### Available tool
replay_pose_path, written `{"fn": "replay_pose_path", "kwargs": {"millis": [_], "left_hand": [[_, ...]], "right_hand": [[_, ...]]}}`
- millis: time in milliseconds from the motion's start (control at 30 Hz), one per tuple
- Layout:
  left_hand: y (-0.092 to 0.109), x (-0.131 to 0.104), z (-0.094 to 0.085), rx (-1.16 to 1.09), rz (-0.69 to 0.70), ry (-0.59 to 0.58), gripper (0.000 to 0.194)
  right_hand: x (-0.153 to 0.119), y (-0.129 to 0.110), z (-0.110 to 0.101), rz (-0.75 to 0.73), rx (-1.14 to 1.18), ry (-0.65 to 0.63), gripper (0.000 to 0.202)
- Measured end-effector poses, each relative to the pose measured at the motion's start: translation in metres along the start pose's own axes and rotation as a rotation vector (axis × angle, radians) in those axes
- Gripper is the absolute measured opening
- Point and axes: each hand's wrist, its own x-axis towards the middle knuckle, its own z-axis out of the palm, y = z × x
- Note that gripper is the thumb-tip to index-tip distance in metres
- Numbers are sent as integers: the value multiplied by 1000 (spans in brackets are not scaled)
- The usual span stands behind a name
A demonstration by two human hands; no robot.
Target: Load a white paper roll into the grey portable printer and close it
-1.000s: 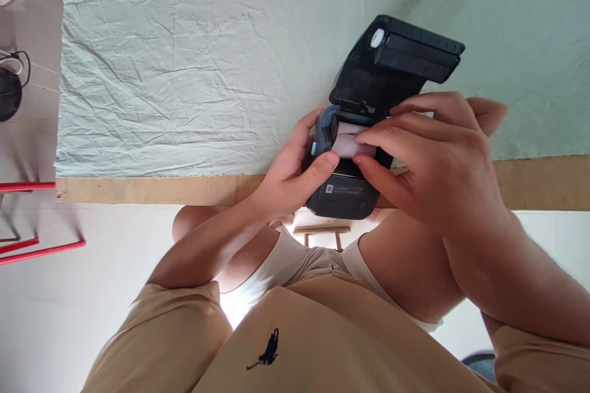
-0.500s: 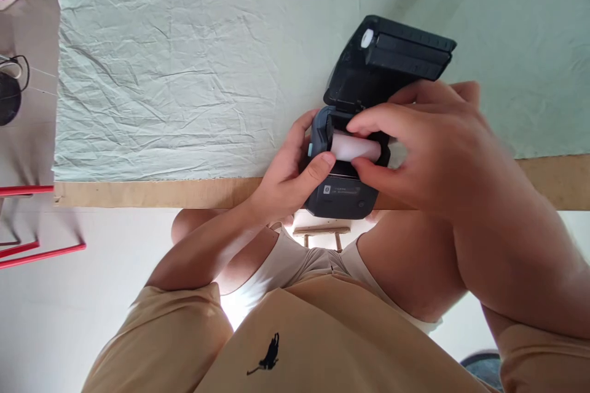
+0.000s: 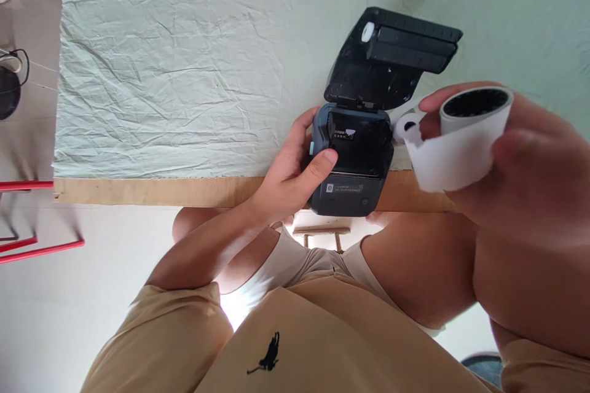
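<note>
A small dark label printer (image 3: 354,190) sits at the table's front edge with its lid (image 3: 382,73) swung up and back. Its paper bay shows bare black plastic with a small torn white scrap in it. My left hand (image 3: 290,172) grips the printer's left side, thumb over the rim. Just right of the printer, my right hand (image 3: 534,178) holds a white paper roll (image 3: 456,163) with a dark hollow core. A loose strip of its paper hangs toward the printer. Near the printer's right side is a small white piece with a dark hole (image 3: 408,127), partly hidden.
A wrinkled pale green cloth (image 3: 184,73) covers the table, whose wooden edge (image 3: 161,191) runs along the front. On the left are red metal bars (image 3: 41,250) and a dark round object (image 3: 8,92). My legs and a wooden stool (image 3: 321,231) are below the edge.
My right hand has lifted the paper roll out of the printer bay and moved right with it, and part of the paper now hangs loose. My left hand stays on the printer.
</note>
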Motion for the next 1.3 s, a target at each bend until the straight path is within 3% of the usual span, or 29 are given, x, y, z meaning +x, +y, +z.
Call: {"fn": "replay_pose_path", "kwargs": {"millis": [67, 200, 267, 367, 433, 500, 600, 667, 767, 900, 967, 1067, 1300], "left_hand": [[0, 1, 0, 6, 12, 3, 81], [1, 0, 0, 3, -11, 11, 85], [0, 0, 0, 1, -24, 2, 84], [0, -2, -1, -2, -9, -10, 81], [0, -2, -1, 1, 0, -4, 79], [1, -2, 0, 5, -9, 2, 79], [2, -1, 1, -1, -19, 7, 80], [2, 0, 1, -4, -15, 7, 80], [2, 1, 2, -2, 10, 13, 81], [2, 0, 1, 16, 35, 15, 84], [3, 0, 1, 32, 15, 26, 85], [4, 1, 0, 51, -5, 30, 88], [3, 1, 1, 54, 4, 26, 88]], "right_hand": [[1, -11, 3, 69, 135, 26, 49], [8, -17, 5, 7, 296, 185, 33], [10, -12, 3, 47, 355, 158, 26], [11, -2, 2, 161, 447, 95, 35], [11, 0, 6, 199, 527, 141, 35], [11, -3, 12, 146, 544, 216, 30], [12, -13, 16, 15, 370, 216, 34], [12, -20, 15, 4, 253, 188, 39], [10, -24, 15, -54, 78, 246, 24], [9, -24, 26, -239, -198, 328, 32], [11, -26, 34, -274, -287, 339, 25], [16, -31, 44, -308, -345, 331, 9], [22, -33, 56, -335, -312, 337, 7]]}}
